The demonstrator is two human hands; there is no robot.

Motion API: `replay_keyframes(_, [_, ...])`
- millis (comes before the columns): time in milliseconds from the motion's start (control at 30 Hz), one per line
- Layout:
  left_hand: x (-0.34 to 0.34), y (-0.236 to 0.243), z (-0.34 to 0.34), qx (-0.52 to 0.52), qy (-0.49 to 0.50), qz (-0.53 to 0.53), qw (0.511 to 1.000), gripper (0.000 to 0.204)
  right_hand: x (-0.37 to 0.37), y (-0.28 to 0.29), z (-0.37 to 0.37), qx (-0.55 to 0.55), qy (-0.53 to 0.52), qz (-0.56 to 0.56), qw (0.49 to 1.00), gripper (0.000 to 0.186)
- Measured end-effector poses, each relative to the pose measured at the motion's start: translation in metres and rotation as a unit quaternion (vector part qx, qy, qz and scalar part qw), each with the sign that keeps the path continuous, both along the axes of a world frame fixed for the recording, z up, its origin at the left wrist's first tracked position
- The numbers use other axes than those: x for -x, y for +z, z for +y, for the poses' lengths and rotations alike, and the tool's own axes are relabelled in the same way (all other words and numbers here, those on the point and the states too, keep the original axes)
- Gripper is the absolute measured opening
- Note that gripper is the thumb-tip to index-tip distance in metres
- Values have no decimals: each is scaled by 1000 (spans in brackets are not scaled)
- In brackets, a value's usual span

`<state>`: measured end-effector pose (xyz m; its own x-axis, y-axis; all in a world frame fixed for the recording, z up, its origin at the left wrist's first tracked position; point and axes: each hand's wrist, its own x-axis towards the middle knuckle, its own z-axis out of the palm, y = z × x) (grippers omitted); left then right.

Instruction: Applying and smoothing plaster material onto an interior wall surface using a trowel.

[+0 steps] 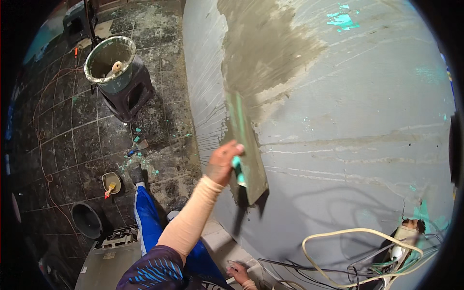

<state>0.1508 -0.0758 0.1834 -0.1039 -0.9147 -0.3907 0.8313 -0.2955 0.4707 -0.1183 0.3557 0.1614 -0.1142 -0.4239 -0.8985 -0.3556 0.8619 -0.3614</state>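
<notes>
My left hand (pixel 222 162) grips the green handle of a long rectangular plastering trowel (pixel 252 169). Its plaster-smeared blade lies on or very close to the grey wall (pixel 357 164), at the lower end of a rough patch of wet grey-brown plaster (pixel 263 43). My right hand (pixel 238 272) is low down at a pale ledge (pixel 217 232) below the wall, fingers curled around something too small to make out.
A plaster bucket (pixel 130 48) stands on a dark stool (pixel 133 99) at the left. On the tiled floor are a small container with brush (pixel 111 186), a black tub (pixel 86 220) and a thin cord. A metal appliance (pixel 99 270) is lower left; loose cables (pixel 362 232) hang lower right.
</notes>
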Motion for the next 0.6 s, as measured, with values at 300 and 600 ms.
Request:
replay_keyframes(300, [-95, -101, -30, -3, 82, -38, 996, 36, 1, 1, -3, 1, 58, 35, 998, 45])
replay_keyframes(600, [-33, -235, -56, -66, -67, -252, 963, 61, -6, -6, 1, 143, 181, 70, 970, 38])
